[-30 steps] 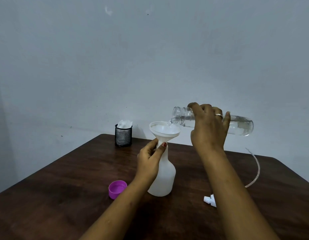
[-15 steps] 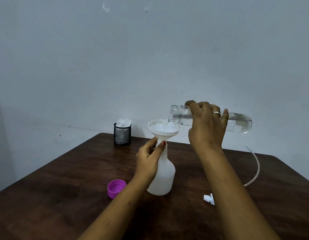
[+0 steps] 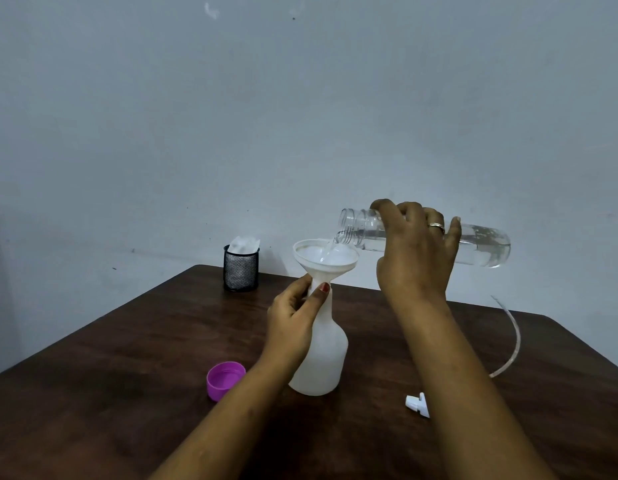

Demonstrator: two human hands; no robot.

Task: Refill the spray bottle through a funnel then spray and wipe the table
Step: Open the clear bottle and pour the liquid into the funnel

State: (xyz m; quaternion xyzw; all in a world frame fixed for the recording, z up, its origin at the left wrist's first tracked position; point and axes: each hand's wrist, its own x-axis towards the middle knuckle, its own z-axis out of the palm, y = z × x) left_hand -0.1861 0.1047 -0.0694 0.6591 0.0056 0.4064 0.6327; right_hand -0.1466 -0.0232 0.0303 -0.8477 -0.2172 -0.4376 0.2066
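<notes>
A white spray bottle [image 3: 323, 358] stands uncapped in the middle of the dark wooden table [image 3: 127, 358]. A white funnel [image 3: 325, 258] sits in its neck. My left hand [image 3: 295, 320] pinches the neck just under the funnel. My right hand [image 3: 413, 252] grips a clear water bottle [image 3: 480, 245], tipped nearly level, its open mouth over the funnel. A thin stream of water runs into the funnel. The spray head [image 3: 418, 404] with its long dip tube [image 3: 510, 344] lies on the table to the right, partly hidden by my right forearm.
A purple cap [image 3: 225, 379] lies open side up, left of the spray bottle. A black mesh cup [image 3: 241, 270] holding white cloth or tissue stands at the table's far edge. A plain wall rises behind the table.
The water bottle stays tipped over the funnel and keeps pouring, its mouth slightly higher than before. My left hand holds the same place on the neck.
</notes>
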